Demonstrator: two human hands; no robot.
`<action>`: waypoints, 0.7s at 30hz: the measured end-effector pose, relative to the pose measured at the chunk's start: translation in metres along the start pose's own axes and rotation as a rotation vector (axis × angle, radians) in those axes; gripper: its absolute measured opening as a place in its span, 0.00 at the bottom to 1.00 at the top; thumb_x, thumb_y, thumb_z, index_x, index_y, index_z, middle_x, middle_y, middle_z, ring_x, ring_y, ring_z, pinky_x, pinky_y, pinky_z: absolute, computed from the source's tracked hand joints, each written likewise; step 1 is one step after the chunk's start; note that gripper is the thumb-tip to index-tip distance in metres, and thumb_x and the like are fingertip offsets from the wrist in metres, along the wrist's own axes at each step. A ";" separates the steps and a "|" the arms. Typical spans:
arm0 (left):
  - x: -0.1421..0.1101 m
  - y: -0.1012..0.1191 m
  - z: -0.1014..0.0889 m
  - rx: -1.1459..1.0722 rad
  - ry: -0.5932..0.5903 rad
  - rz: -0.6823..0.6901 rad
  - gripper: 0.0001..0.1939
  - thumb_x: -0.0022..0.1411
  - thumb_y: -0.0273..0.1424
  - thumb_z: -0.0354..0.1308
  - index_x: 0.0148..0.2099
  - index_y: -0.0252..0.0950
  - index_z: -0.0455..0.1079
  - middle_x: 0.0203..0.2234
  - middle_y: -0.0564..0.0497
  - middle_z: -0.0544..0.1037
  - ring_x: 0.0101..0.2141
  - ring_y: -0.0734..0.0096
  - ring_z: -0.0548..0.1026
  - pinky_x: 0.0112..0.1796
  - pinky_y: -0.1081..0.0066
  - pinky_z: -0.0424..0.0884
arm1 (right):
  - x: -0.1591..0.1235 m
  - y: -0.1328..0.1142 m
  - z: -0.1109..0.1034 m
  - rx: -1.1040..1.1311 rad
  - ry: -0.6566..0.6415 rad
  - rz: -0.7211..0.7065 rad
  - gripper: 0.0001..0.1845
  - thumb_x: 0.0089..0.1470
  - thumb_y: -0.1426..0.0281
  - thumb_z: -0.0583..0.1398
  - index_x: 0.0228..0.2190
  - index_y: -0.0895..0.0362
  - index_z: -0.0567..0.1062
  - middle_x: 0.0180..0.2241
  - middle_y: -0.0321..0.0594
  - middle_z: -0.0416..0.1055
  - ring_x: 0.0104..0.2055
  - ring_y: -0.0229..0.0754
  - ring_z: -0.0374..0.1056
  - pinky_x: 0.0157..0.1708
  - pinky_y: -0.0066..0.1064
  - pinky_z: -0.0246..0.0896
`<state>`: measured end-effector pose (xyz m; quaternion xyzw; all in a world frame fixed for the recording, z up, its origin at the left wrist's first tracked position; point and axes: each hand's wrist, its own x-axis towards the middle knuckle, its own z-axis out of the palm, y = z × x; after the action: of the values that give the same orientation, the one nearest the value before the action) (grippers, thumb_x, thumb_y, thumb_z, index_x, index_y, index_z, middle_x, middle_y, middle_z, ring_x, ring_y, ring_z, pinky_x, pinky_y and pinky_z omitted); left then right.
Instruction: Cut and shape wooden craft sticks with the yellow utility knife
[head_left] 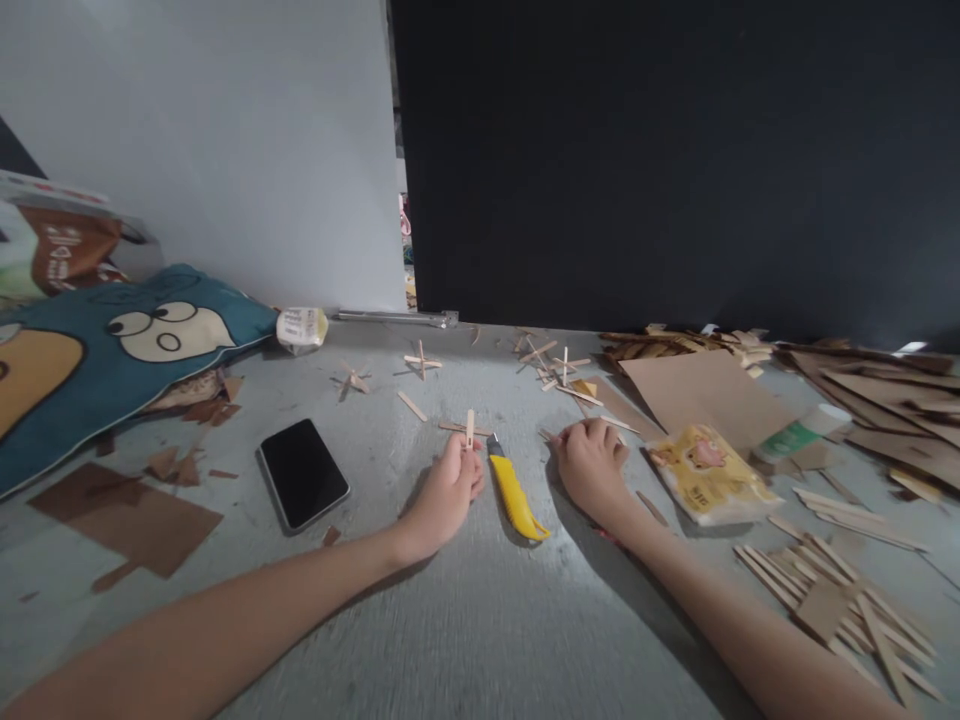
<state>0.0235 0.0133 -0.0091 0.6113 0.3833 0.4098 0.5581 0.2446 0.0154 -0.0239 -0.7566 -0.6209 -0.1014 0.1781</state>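
My left hand (pixel 450 490) is closed in a pinch round a short wooden craft stick (pixel 470 428), held upright with a dark slot near its lower end. Another craft stick (pixel 459 427) lies flat just behind it. Between my hands rests a yellow utility knife (pixel 514 495), its blade end pointing away from me. My right hand (pixel 592 465) is down on the table with fingers curled. A small thin piece shows at its fingertips, too small to name. Beyond my hands stand small crossed-stick pieces (pixel 423 361), and a loose stick (pixel 412 405) lies nearby.
Left are a black phone (pixel 304 475), cardboard scraps (pixel 142 515) and a blue cushion (pixel 187 325). On the right lie a yellow tissue pack (pixel 709 475), a green-and-white bottle (pixel 802 435), cardboard sheets (pixel 690 395) and a pile of craft sticks (pixel 840 590). Upright panels (pixel 675 170) close off the back.
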 end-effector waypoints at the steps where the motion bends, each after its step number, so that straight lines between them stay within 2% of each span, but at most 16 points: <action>1: 0.000 0.000 0.000 0.040 0.010 0.007 0.14 0.76 0.45 0.43 0.46 0.40 0.58 0.24 0.61 0.59 0.22 0.75 0.59 0.26 0.73 0.57 | 0.000 -0.002 -0.003 0.089 0.023 -0.022 0.16 0.69 0.63 0.51 0.37 0.60 0.73 0.44 0.58 0.71 0.46 0.57 0.65 0.44 0.44 0.59; 3: 0.000 -0.001 -0.002 0.120 0.026 0.022 0.13 0.76 0.42 0.42 0.49 0.39 0.59 0.23 0.60 0.62 0.23 0.73 0.62 0.28 0.72 0.58 | -0.003 -0.008 -0.011 0.332 0.041 -0.086 0.16 0.70 0.63 0.50 0.37 0.58 0.71 0.38 0.52 0.73 0.39 0.51 0.68 0.40 0.38 0.62; 4: -0.001 -0.001 -0.002 0.153 0.022 0.026 0.13 0.76 0.42 0.41 0.50 0.39 0.59 0.23 0.59 0.64 0.23 0.72 0.63 0.28 0.72 0.59 | -0.007 -0.012 -0.015 0.471 0.019 -0.108 0.17 0.70 0.60 0.49 0.37 0.57 0.71 0.32 0.45 0.73 0.33 0.46 0.67 0.35 0.34 0.61; 6: -0.002 0.000 -0.003 0.192 -0.013 0.030 0.15 0.76 0.42 0.41 0.53 0.39 0.60 0.24 0.58 0.66 0.24 0.71 0.65 0.28 0.71 0.60 | -0.017 -0.023 -0.024 0.674 -0.057 -0.143 0.20 0.70 0.54 0.50 0.36 0.54 0.71 0.23 0.35 0.68 0.23 0.40 0.61 0.26 0.28 0.57; 8: -0.004 0.003 -0.003 0.209 -0.061 0.038 0.16 0.76 0.42 0.41 0.54 0.38 0.60 0.25 0.57 0.68 0.24 0.71 0.67 0.27 0.71 0.62 | -0.028 -0.035 -0.030 0.806 -0.094 -0.183 0.22 0.69 0.51 0.52 0.34 0.54 0.73 0.19 0.31 0.65 0.20 0.36 0.60 0.23 0.25 0.55; 14: -0.008 0.006 -0.003 0.283 -0.111 0.067 0.17 0.77 0.42 0.42 0.57 0.37 0.62 0.24 0.57 0.69 0.25 0.71 0.69 0.29 0.71 0.64 | -0.043 -0.048 -0.035 0.958 -0.093 -0.241 0.23 0.68 0.53 0.54 0.36 0.57 0.79 0.22 0.37 0.76 0.20 0.34 0.67 0.22 0.22 0.60; 21: -0.009 0.002 -0.003 0.314 -0.136 0.072 0.22 0.78 0.44 0.41 0.63 0.37 0.62 0.25 0.55 0.72 0.27 0.70 0.71 0.31 0.70 0.65 | -0.042 -0.048 -0.036 1.031 -0.110 -0.224 0.21 0.67 0.56 0.55 0.36 0.57 0.81 0.22 0.38 0.77 0.22 0.36 0.71 0.24 0.23 0.64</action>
<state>0.0172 0.0061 -0.0072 0.7305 0.3818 0.3224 0.4654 0.1916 -0.0284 0.0001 -0.5043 -0.6755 0.2384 0.4823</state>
